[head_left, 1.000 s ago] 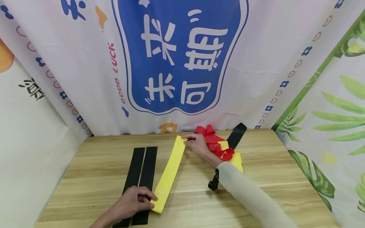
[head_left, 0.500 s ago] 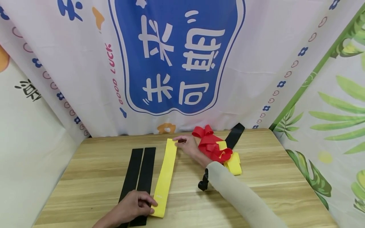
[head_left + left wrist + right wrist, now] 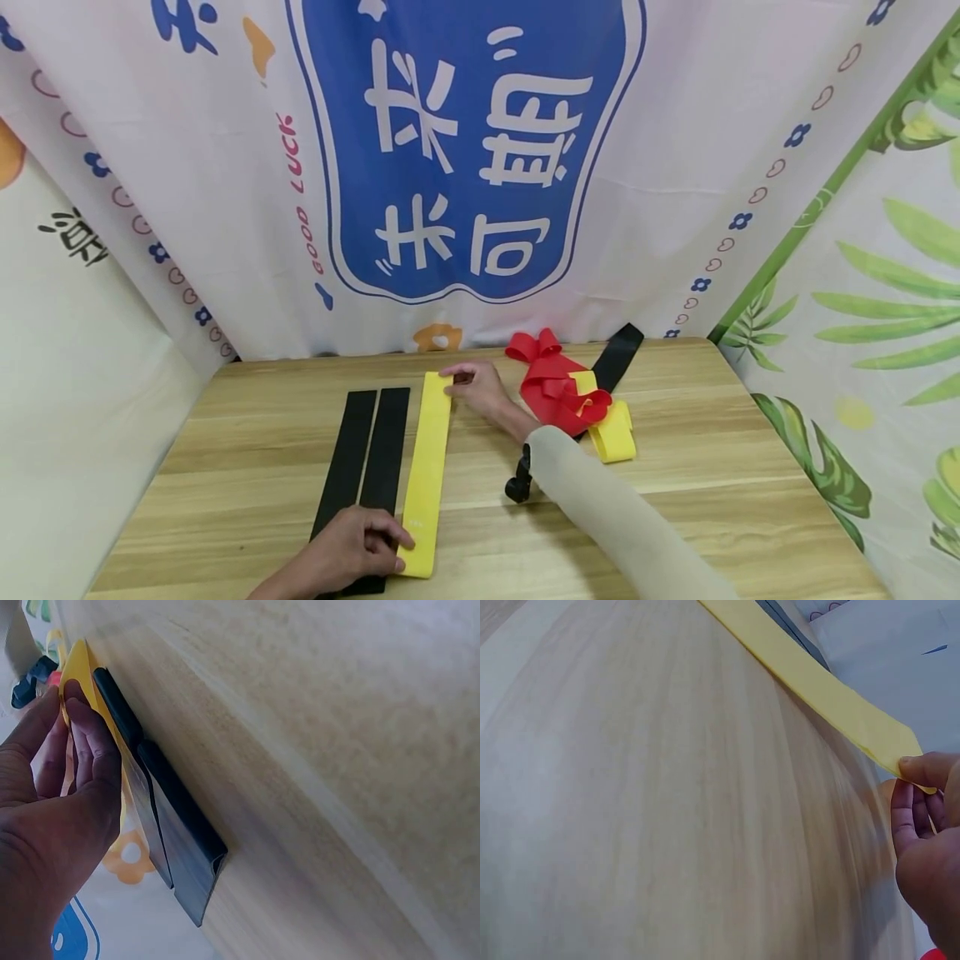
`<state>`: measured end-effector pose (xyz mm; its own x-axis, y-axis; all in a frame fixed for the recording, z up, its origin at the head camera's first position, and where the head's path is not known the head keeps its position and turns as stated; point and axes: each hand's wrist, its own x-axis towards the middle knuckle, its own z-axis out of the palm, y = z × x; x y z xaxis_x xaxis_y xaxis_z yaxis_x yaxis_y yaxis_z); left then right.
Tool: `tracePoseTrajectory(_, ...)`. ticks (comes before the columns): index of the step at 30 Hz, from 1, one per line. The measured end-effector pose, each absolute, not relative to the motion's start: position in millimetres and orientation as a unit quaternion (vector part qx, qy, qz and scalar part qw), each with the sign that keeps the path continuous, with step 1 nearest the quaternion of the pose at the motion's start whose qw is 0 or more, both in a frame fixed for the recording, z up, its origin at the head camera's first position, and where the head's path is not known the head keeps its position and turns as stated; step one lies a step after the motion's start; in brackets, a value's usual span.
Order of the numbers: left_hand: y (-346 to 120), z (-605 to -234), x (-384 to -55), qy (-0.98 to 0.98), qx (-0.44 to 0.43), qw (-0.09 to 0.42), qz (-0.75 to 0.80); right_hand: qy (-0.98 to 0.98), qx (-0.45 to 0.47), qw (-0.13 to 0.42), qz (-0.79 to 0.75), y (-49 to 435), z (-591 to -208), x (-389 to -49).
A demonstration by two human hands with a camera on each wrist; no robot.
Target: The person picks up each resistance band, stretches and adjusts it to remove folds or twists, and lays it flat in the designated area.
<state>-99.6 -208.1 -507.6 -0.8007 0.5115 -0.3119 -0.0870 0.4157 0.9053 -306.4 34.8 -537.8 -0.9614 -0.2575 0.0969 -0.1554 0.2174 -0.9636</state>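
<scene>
A flat yellow resistance band point(image 3: 426, 475) is stretched out lengthwise between both hands. My left hand point(image 3: 348, 542) pinches its near end, where small pale print shows. At the far end my right hand point(image 3: 478, 392) pinches the other corner; in the right wrist view, the thumb lies over the yellow band point(image 3: 817, 686) with fingers beneath. Just left of it lie two black bands point(image 3: 347, 458), side by side and nearly parallel. The left wrist view shows the black bands point(image 3: 184, 817) flat on the table, beside the left hand point(image 3: 67, 787).
A loose heap of red bands point(image 3: 555, 387) lies at the back right, with a folded yellow band point(image 3: 617, 435) and a black band point(image 3: 621, 354) among it. The wooden table point(image 3: 675, 500) ends at a printed curtain point(image 3: 675, 167) behind.
The yellow band has swung left at its far end with my right hand, so it now lies nearly parallel to the black bands. My left hand has shifted slightly toward me.
</scene>
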Motion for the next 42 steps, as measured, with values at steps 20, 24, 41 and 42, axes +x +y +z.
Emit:
tracePoseTrajectory(20,-205.0,-511.8,-96.9,0.800,0.119,0.308,0.500,0.820,-0.162,0.054,-0.547,16.1,-546.1,-308.1)
tracePoseTrajectory(24,-204.5,-512.7,-96.2,0.803,0.109,0.315,0.494,0.830,-0.170,0.053,-0.528,14.2,-547.5,-308.0)
tracePoseTrajectory(41,-207.4,-513.2,-95.3,0.812,0.147,0.297,0.481,0.843,-0.187,0.051,-0.502,13.3,-546.5,-307.9)
tracePoseTrajectory(42,-207.7,-513.2,-95.1,0.812,0.151,0.295,0.481,0.844,-0.188,0.051,-0.500,13.2,-546.5,-307.9)
